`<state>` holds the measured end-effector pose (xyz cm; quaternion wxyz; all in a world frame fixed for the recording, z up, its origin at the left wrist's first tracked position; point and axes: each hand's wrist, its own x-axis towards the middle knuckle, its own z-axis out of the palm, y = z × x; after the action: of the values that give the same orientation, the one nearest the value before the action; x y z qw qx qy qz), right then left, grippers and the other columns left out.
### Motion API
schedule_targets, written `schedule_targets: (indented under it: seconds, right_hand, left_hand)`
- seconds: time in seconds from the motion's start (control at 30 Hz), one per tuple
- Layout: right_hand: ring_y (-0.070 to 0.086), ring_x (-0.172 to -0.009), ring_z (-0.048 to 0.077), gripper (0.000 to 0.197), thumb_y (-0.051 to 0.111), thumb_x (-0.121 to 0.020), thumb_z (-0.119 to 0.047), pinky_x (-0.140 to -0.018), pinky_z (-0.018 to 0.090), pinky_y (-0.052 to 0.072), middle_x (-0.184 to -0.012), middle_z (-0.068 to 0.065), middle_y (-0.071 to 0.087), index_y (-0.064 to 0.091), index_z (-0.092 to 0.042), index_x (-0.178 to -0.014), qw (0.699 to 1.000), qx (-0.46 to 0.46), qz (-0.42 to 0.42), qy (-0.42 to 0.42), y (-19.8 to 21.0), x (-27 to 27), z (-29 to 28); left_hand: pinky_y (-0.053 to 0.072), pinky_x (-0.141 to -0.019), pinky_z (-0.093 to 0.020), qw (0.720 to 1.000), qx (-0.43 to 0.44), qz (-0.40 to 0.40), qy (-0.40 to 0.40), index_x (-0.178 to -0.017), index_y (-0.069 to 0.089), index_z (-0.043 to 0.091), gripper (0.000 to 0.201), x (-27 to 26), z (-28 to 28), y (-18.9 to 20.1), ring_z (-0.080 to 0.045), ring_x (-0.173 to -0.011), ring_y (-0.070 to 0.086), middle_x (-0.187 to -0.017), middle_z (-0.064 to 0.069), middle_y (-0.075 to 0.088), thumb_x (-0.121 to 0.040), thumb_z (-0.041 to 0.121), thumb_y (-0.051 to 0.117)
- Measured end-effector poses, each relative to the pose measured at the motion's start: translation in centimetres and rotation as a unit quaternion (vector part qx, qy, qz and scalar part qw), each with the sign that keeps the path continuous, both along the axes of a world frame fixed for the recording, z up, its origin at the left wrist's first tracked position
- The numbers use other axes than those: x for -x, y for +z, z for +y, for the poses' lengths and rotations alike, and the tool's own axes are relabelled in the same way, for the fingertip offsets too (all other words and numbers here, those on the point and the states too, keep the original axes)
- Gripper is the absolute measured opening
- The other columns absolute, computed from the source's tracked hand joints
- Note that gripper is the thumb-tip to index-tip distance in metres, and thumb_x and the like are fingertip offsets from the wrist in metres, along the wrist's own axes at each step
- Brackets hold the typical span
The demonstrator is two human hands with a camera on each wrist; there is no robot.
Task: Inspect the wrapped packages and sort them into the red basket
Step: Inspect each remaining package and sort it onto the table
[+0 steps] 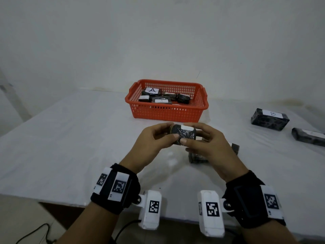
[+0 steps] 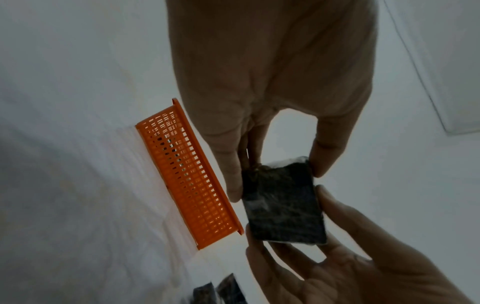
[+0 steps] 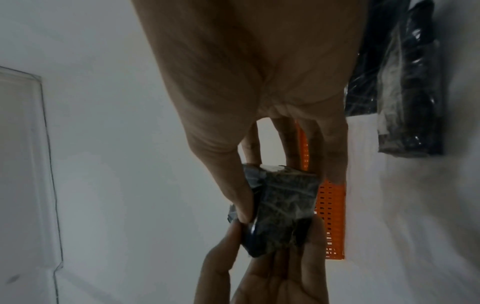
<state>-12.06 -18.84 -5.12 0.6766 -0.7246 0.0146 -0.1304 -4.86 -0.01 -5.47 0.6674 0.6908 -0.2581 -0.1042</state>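
Note:
A small dark wrapped package (image 1: 182, 133) with a white label on top is held above the table between both hands. My left hand (image 1: 158, 136) pinches its left end and my right hand (image 1: 198, 136) grips its right end, thumbs meeting on the near face. The left wrist view shows the package (image 2: 283, 201) pinched from both sides, and so does the right wrist view (image 3: 283, 207). The red basket (image 1: 167, 112) stands just behind, holding several dark packages, two with labels marked A. Another dark package (image 1: 197, 157) lies on the table under my right hand, partly hidden.
At the right of the white table (image 1: 70, 147) lie a dark package marked B (image 1: 270, 119) and a longer dark package (image 1: 308, 137). A white wall rises close behind the basket. Cables lie on the floor at the lower left.

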Motion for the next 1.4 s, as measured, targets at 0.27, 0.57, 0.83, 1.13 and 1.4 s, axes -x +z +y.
schedule_targets:
  seconds: [0.27, 0.57, 0.83, 1.13, 1.4]
  right_hand:
    - [0.077, -0.105, 0.023, 0.032, 0.073, -0.096, -0.026, -0.096, 0.043, 0.062, -0.116, 0.008, 0.079, 0.074, -0.011, -0.123, 0.999, -0.023, 0.02, -0.015, -0.3, -1.2, -0.4]
    - [0.077, -0.107, 0.021, 0.047, 0.088, -0.08, -0.022, -0.104, 0.043, 0.057, -0.118, 0.004, 0.079, 0.074, -0.014, -0.124, 1.0, 0.003, 0.012, 0.017, -0.7, -1.2, -0.4]
    - [0.076, -0.11, 0.023, 0.035, 0.078, -0.09, -0.026, -0.104, 0.048, 0.058, -0.116, 0.007, 0.079, 0.075, -0.013, -0.122, 1.0, -0.018, 0.001, 0.001, -0.2, -1.2, -0.3]
    - [0.077, -0.11, 0.021, 0.051, 0.084, -0.081, -0.009, -0.105, 0.038, 0.056, -0.122, 0.004, 0.078, 0.069, -0.011, -0.13, 0.999, -0.018, -0.009, 0.03, -0.2, -0.5, -0.6]
    - [0.077, -0.108, 0.022, 0.037, 0.071, -0.092, -0.032, -0.089, 0.035, 0.063, -0.121, 0.005, 0.078, 0.072, -0.016, -0.126, 0.997, -0.062, 0.025, 0.033, 0.3, -0.2, -0.2]
  left_hand:
    - [0.059, -0.1, -0.039, 0.999, 0.031, 0.038, 0.007, -0.118, 0.074, 0.019, 0.02, -0.3, 0.0, -0.3, -0.022, -0.112, 0.074, -0.115, -0.003, 0.079, -0.1, 0.017, 0.067]
    - [0.056, -0.105, -0.038, 0.999, 0.033, 0.013, 0.033, -0.131, 0.069, 0.011, 0.041, -0.2, 0.1, -0.1, -0.018, -0.113, 0.074, -0.12, -0.003, 0.078, -0.093, 0.023, 0.076]
    - [0.057, -0.105, -0.039, 0.999, 0.02, 0.001, 0.032, -0.133, 0.067, 0.01, 0.04, -0.1, 0.1, 0.1, -0.016, -0.111, 0.074, -0.12, -0.003, 0.077, -0.094, 0.012, 0.073]
    - [0.055, -0.108, -0.043, 0.998, 0.034, 0.028, 0.035, -0.134, 0.067, 0.013, 0.041, 0.0, 0.1, 0.1, -0.017, -0.116, 0.072, -0.122, -0.003, 0.077, -0.094, 0.019, 0.074]
    - [0.056, -0.106, -0.039, 1.0, 0.019, 0.002, 0.018, -0.133, 0.065, 0.016, 0.053, 0.0, 0.1, 0.0, -0.012, -0.12, 0.069, -0.128, -0.002, 0.074, -0.085, -0.003, 0.078]
